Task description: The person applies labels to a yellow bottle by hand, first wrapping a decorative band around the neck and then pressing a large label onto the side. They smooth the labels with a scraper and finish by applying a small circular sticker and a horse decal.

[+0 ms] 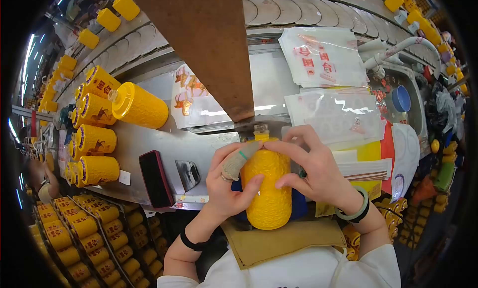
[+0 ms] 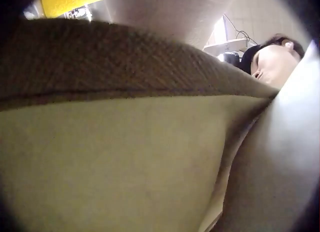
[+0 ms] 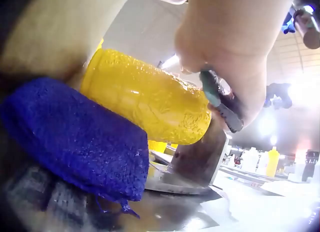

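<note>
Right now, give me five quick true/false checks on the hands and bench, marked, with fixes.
1. Both hands, left and right, touch the yellow bottle. True.
2. The phone lies to the person's right of that bottle. False: the phone lies to the left.
3. A round blue container sits in the sink. True; the blue container is there.
4. The cloth in the right-wrist view is red. False: the cloth is blue.
5. The left wrist wears a black band. True.

The red characters 国台 stand on the stacked plastic sheets [image 1: 323,54] right of the brown post [image 1: 214,49]. Left of the post, 国台 marks a yellow bottle [image 1: 101,83]; finer print is too small to read.
</note>
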The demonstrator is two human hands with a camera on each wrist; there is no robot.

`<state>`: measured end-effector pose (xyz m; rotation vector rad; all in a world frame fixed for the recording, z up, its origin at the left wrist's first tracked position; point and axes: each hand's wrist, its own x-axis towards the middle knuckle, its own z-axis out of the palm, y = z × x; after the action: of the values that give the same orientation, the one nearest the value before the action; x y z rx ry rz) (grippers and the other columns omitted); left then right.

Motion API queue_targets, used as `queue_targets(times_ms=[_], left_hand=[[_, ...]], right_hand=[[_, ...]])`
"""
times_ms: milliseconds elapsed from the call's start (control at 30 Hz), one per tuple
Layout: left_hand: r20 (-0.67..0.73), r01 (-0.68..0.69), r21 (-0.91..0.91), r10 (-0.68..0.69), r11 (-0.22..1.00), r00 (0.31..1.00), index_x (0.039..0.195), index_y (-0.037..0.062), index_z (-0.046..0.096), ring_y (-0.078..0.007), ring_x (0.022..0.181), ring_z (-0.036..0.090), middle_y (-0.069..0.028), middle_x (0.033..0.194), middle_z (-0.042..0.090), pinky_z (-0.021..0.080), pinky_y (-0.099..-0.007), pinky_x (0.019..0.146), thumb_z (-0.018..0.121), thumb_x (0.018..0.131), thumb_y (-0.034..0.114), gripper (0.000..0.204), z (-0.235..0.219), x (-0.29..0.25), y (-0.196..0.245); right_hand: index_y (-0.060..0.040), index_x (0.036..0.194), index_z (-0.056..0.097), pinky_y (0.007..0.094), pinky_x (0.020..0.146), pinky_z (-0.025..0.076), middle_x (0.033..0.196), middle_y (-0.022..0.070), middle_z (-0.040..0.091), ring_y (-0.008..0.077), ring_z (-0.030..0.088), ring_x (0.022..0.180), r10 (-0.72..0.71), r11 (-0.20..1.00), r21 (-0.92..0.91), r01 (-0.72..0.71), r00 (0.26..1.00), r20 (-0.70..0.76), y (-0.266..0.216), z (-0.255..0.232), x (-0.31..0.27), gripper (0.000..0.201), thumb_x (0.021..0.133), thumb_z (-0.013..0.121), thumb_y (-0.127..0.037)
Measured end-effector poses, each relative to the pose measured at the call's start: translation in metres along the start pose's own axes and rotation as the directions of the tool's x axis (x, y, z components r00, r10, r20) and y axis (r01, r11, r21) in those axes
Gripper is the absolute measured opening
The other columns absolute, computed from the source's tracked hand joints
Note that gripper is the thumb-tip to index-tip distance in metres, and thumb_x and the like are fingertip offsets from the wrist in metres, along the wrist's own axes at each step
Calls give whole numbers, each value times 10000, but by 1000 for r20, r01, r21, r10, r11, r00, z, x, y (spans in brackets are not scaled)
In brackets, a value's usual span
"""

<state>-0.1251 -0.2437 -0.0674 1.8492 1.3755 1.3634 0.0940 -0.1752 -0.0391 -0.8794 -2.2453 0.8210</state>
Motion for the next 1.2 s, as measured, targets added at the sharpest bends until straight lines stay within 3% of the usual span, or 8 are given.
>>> queue_targets(times_ms=[333, 400, 500, 667, 900, 967, 1100, 1200], left_hand=[[14, -41, 42, 40, 998, 999, 1307, -28, 655, -326, 1157, 622, -176, 1258, 698, 495, -401, 1017, 760, 850, 138, 498, -1, 2, 1], [-38, 73, -126, -78, 989, 996, 1332, -25, 633, -328, 1167, 619, -184, 1289, 682, 466, -409, 1047, 716, 878, 163, 499, -3, 4, 0], [-88, 119, -338, -158, 934, 984, 1348, -12, 617, -329, 1182, 616, -187, 1284, 676, 437, -416, 1075, 678, 897, 184, 495, 1, 5, -8], [-4, 18, -109, -19, 994, 1000, 1243, -8, 682, -316, 1154, 642, -175, 1220, 691, 507, -392, 1002, 754, 836, 76, 422, 0, 6, -1], [-64, 15, -146, -24, 989, 998, 1324, -22, 617, -308, 1168, 633, -185, 1210, 690, 488, -404, 1030, 750, 842, 75, 509, 10, -2, -5], [-176, 32, -236, -75, 971, 982, 1358, -32, 582, -304, 1183, 625, -185, 1223, 688, 481, -407, 1039, 749, 843, 76, 552, 12, -2, -4], [-124, 13, -264, -47, 964, 991, 1336, -30, 603, -304, 1186, 621, -181, 1235, 687, 485, -402, 1033, 748, 842, 77, 526, 9, -7, -13], [-84, -16, -150, 3, 989, 996, 1314, -24, 633, -298, 1184, 620, -173, 1242, 690, 488, -394, 1026, 745, 844, 72, 493, 8, -8, -10]], right_hand=[[-141, 1351, 671, 342, 696, 511, 1141, 120, 566, 227, 567, 752, 23, 997, 77, -20, 999, -35, -1, 0, -4, 590, 854, 805, -429], [-119, 1363, 656, 336, 709, 509, 1158, 125, 565, 223, 564, 764, 39, 992, 118, -32, 998, -58, -4, -3, -8, 586, 866, 807, -387], [-78, 1392, 617, 324, 738, 503, 1184, 126, 563, 209, 551, 795, 182, 955, 247, -162, 981, -62, -7, -6, -16, 576, 888, 792, -296], [-58, 1409, 594, 309, 751, 501, 1211, 125, 546, 196, 534, 810, 198, 945, 270, -187, 980, -16, -13, -2, -25, 567, 899, 769, -231], [-57, 1415, 588, 306, 756, 500, 1223, 126, 533, 193, 538, 812, 204, 945, 270, -186, 978, -41, -17, -2, -31, 561, 906, 760, -218], [-55, 1419, 582, 308, 756, 501, 1226, 127, 531, 194, 538, 809, 226, 937, 285, -203, 973, -52, -17, -3, -35, 563, 908, 758, -212], [-44, 1418, 578, 307, 757, 502, 1225, 127, 530, 196, 538, 807, 233, 940, 266, -214, 972, -42, -20, -2, -43, 561, 910, 755, -202], [-38, 1413, 579, 308, 754, 502, 1226, 126, 530, 197, 538, 806, 237, 937, 273, -220, 971, -29, -23, 3, -46, 550, 914, 748, -198]])
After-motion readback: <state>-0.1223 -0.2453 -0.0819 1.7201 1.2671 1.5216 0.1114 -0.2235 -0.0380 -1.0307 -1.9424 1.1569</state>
